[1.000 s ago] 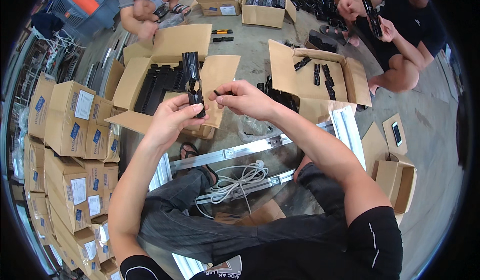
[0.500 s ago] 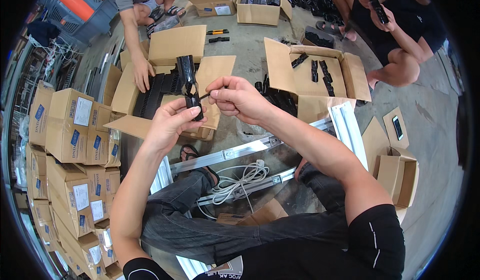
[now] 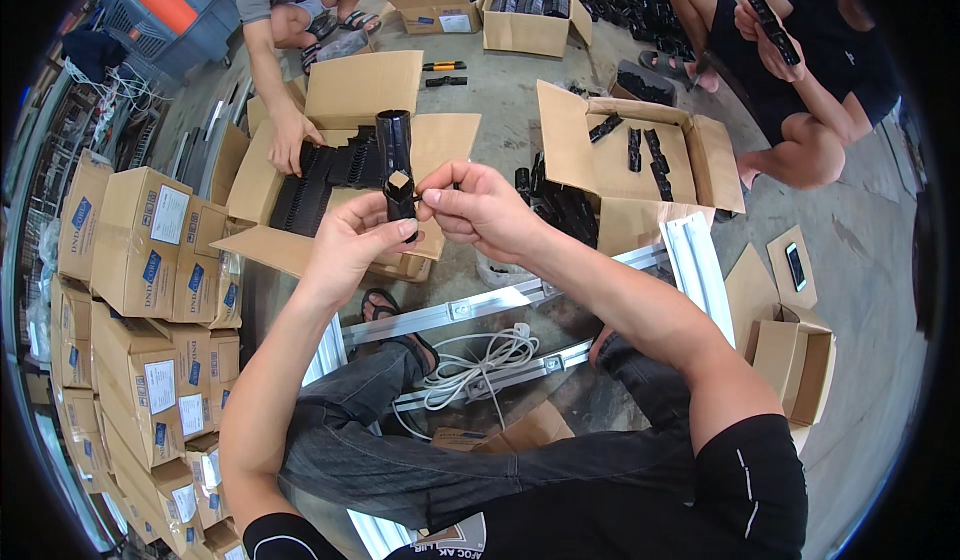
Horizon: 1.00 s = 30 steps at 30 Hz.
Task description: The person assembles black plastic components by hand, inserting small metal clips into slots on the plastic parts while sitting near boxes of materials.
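Above the near edge of an open carton, my left hand (image 3: 350, 242) grips the lower end of a black tube-shaped part (image 3: 394, 145). The part stands nearly upright, and a squared tan opening shows at its middle joint. My right hand (image 3: 490, 210) is closed in a pinch on a thin dark rod (image 3: 420, 199), whose tip meets the side of the black part. Most of the rod is hidden by my fingers, so its kind is unclear.
Black ribbed strips (image 3: 312, 185) fill the left carton (image 3: 250, 175), where a co-worker's hand (image 3: 292, 140) reaches in. At right, a carton (image 3: 715, 155) holds several black parts; another person holds a similar piece (image 3: 773, 28). Aluminium rails (image 3: 450, 310), a white cable (image 3: 480, 365) and stacked boxes (image 3: 135, 245) lie around me.
The black part has turned so its middle opening shows, and my right hand sits closer against it. The co-worker's hand at left has shifted within the carton. The whole view has moved slightly.
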Tool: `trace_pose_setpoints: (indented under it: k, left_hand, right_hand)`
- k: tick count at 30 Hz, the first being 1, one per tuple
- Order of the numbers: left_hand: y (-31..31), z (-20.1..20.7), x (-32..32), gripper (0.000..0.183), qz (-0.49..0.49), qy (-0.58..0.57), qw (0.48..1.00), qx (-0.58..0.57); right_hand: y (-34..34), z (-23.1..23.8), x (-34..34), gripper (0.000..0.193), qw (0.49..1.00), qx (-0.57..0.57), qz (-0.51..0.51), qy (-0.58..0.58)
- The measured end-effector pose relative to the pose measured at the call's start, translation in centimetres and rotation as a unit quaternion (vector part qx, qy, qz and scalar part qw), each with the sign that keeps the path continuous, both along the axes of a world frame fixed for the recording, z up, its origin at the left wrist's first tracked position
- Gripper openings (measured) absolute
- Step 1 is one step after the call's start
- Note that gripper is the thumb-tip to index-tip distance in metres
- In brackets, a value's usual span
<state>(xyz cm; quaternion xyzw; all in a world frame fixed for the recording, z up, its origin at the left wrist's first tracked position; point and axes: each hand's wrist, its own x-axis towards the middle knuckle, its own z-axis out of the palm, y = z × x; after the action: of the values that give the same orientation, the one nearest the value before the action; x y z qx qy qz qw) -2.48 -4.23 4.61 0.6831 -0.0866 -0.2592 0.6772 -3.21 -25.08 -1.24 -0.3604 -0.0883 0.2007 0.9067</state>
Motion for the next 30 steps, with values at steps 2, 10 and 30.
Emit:
trace_pose_setpoints:
  k: [2, 10, 30]
  left_hand:
    - [-0.2, 0.2, -0.1, 0.032, -0.002, -0.009, 1.000, 0.006]
    - [-0.5, 0.6, -0.5, 0.039, -0.004, -0.090, 0.995, 0.046]
    - [-0.6, 1.0, -0.6, 0.042, -0.016, -0.096, 0.994, 0.043]
  right_hand:
    - [0.2, 0.0, -0.3, 0.012, 1.000, -0.013, -0.005, -0.006]
    - [0.6, 0.3, -0.9, 0.014, 0.999, -0.024, -0.029, 0.000]
    - [0.1, 1.3, -1.3, 0.011, 0.994, -0.099, -0.034, -0.030]
